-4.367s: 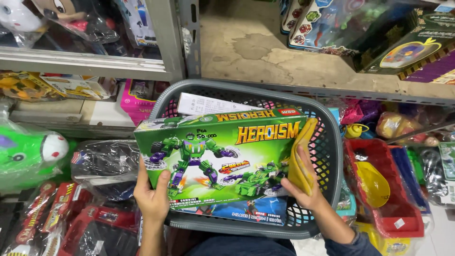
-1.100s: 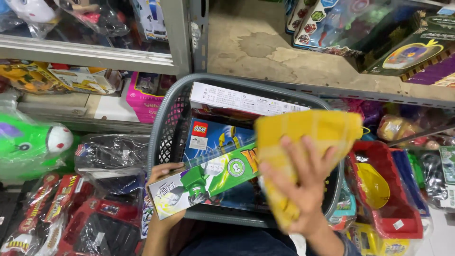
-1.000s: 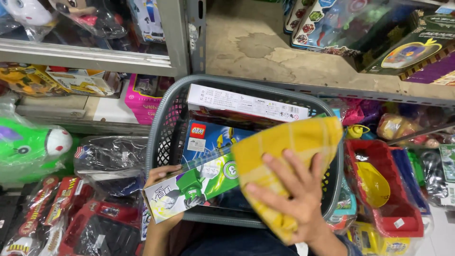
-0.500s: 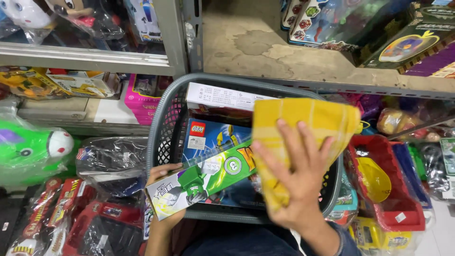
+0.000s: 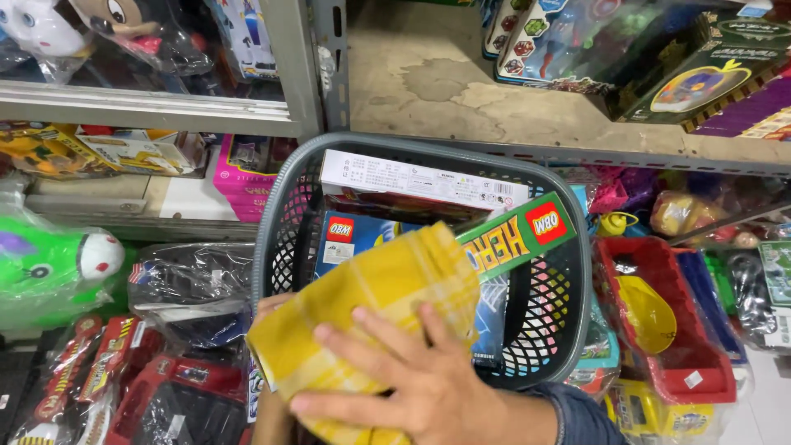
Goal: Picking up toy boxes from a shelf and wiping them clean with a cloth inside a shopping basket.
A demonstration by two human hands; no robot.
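From the head camera, your right hand (image 5: pixel 428 379) lies flat with its fingers spread over a yellow checked cloth (image 5: pixel 362 305), pressing it onto the green toy box (image 5: pixel 515 235) beneath; it is pressing more than gripping, and whether the thumb hooks under the cloth's edge you cannot tell. Your left hand (image 5: pixel 268 309) is almost wholly hidden behind the cloth; only a few fingertips show at the box's lower left end, so it seems to hold that end, but its grip is not visible.

The green toy box sits over the grey mesh basket (image 5: pixel 284 214), above a blue toy box (image 5: pixel 354 239) and a white-sided box (image 5: pixel 420 181) already inside. Its long axis runs on a diagonal from lower left, under the cloth, to upper right, where the end with the red square badge points toward the basket's far right rim and stands clear of the cloth. It is tilted, that far end higher than the near one.

What could go wrong: the cloth slides easily on glossy card, so a hard wipe could push the box out of your hidden left hand and tip it against the rim. The raised end could also catch the rim or the red plastic bin (image 5: pixel 659 330) just beside the basket.
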